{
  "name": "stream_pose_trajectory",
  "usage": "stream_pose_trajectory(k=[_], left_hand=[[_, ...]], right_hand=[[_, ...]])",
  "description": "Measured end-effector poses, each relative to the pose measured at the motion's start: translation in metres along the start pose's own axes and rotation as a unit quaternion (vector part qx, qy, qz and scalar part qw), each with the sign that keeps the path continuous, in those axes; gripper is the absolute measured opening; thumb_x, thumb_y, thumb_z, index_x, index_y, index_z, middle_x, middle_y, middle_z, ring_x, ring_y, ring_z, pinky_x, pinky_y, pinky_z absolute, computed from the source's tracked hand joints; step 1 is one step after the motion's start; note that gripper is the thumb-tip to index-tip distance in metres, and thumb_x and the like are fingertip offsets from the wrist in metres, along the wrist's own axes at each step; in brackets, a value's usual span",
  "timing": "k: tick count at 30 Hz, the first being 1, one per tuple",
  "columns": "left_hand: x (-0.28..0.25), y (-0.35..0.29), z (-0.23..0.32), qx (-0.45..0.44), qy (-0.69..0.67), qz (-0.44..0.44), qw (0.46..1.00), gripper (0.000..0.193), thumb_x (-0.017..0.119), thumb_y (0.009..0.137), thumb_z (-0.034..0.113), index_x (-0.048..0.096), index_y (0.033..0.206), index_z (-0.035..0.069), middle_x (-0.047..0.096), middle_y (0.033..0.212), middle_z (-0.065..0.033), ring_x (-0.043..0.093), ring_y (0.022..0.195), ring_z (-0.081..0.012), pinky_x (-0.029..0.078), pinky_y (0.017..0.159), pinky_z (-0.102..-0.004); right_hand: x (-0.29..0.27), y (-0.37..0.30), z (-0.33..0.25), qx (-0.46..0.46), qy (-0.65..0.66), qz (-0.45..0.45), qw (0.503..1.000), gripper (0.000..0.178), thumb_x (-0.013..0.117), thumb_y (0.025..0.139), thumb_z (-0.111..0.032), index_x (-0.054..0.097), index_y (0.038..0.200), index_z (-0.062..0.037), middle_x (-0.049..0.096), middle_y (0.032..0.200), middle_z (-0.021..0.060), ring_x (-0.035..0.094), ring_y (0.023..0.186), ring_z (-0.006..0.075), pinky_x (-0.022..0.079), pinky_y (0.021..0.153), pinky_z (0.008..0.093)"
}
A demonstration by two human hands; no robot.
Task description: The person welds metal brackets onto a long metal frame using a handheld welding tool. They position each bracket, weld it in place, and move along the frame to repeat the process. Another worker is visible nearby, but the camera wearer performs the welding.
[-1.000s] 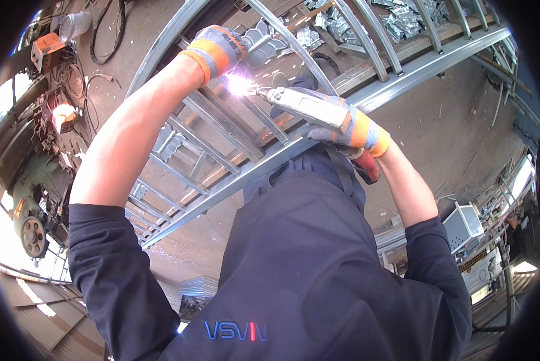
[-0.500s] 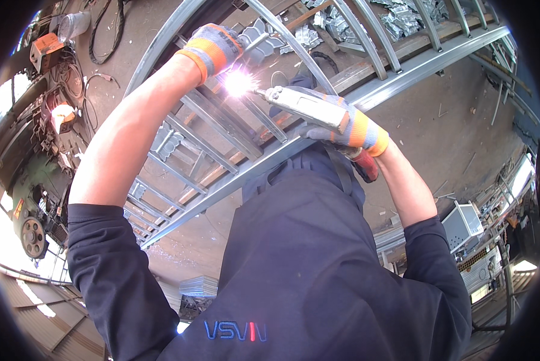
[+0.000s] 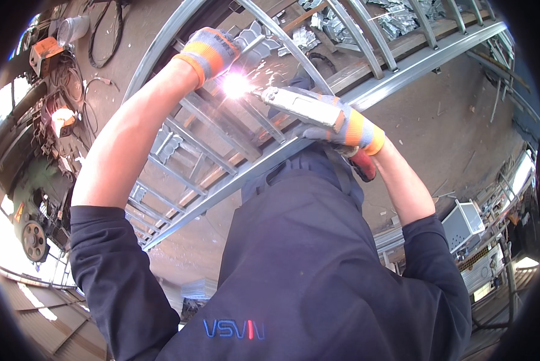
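Observation:
My left hand [image 3: 211, 55], in an orange and grey knit glove, is closed at the upper part of a metal railing frame [image 3: 264, 161]. A short grey metal bar [image 3: 253, 46] shows at its fingers, beside a leaf-shaped metal ornament [image 3: 264, 31]; the grip itself is partly hidden. My right hand [image 3: 355, 129], gloved alike, is wrapped round a welding gun [image 3: 303, 107] with a pale, worn body. A red handle-like part [image 3: 362, 165] shows below that wrist. At the gun's tip a bright welding arc [image 3: 236, 85] burns just below my left hand, its glare hiding the joint.
Loose silvery metal ornaments [image 3: 396, 18] lie in a heap beyond the frame. Cables [image 3: 71, 90] and an orange box-like thing [image 3: 45, 53] are on the left. A grey perforated metal box [image 3: 464, 225] stands at the right. Thin scraps lie on the floor [image 3: 426, 138].
The arc still burns, with more sparks streaking up and to the right of it. Both hands and the welding gun have barely shifted.

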State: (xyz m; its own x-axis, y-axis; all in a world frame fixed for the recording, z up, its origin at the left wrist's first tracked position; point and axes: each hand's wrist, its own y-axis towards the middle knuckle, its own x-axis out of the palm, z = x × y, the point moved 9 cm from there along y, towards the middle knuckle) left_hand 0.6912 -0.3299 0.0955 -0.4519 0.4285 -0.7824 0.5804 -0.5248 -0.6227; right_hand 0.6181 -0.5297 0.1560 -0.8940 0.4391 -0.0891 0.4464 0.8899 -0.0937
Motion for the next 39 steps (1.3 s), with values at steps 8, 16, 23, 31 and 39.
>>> stream_pose_trajectory(k=[8,16,23,31,39], left_hand=[[0.034,0.005,-0.005,-0.027,0.025,-0.046,0.998,0.038,0.069,0.092,0.055,0.085,0.101,0.022,0.081,0.107,-0.0076,0.076,0.106,-0.0276,0.056,0.089,-0.0461],[-0.029,-0.002,0.008,-0.055,-0.036,-0.055,0.996,0.069,0.054,0.096,0.078,0.081,0.122,0.021,0.079,0.126,-0.0082,0.074,0.121,-0.0286,0.057,0.1,-0.0473],[-0.292,-0.051,0.151,0.182,-0.256,0.297,0.902,0.042,0.07,0.099,0.043,0.073,0.127,0.012,0.078,0.1,-0.0159,0.075,0.101,-0.0379,0.056,0.089,-0.0503],[-0.505,-0.219,0.432,0.625,-0.338,0.201,0.674,0.091,0.068,0.087,-0.005,0.032,0.17,0.002,0.069,0.083,-0.003,0.066,0.075,-0.0122,0.055,0.076,-0.0291],[-0.562,-0.313,0.603,0.73,-0.321,0.096,0.595,0.095,0.069,0.088,0.0,0.019,0.169,-0.002,0.07,0.087,-0.0074,0.067,0.078,-0.0173,0.054,0.074,-0.0309]], right_hand=[[0.003,-0.082,0.027,0.195,-0.043,0.057,0.978,0.053,0.077,0.084,-0.014,0.069,0.136,-0.0069,0.077,0.111,0.0189,0.075,0.101,0.0314,0.059,0.088,0.0385],[0.025,-0.194,-0.012,0.241,-0.171,0.224,0.929,0.08,0.085,0.083,-0.045,0.059,0.149,-0.0084,0.073,0.121,0.0267,0.071,0.105,0.0456,0.059,0.091,0.0489],[0.071,-0.263,0.007,0.323,-0.153,0.332,0.873,0.07,0.081,0.091,-0.049,0.061,0.15,-0.0166,0.077,0.118,0.0176,0.073,0.103,0.0418,0.057,0.088,0.0438],[0.109,-0.304,0.003,0.271,-0.165,0.482,0.817,0.061,0.082,0.09,-0.04,0.065,0.14,-0.0087,0.078,0.115,0.0186,0.075,0.099,0.0383,0.058,0.085,0.0445],[0.131,-0.394,-0.007,0.279,-0.124,0.543,0.782,0.061,0.082,0.09,-0.039,0.065,0.14,-0.0085,0.078,0.114,0.0185,0.075,0.099,0.0383,0.058,0.085,0.0446]])
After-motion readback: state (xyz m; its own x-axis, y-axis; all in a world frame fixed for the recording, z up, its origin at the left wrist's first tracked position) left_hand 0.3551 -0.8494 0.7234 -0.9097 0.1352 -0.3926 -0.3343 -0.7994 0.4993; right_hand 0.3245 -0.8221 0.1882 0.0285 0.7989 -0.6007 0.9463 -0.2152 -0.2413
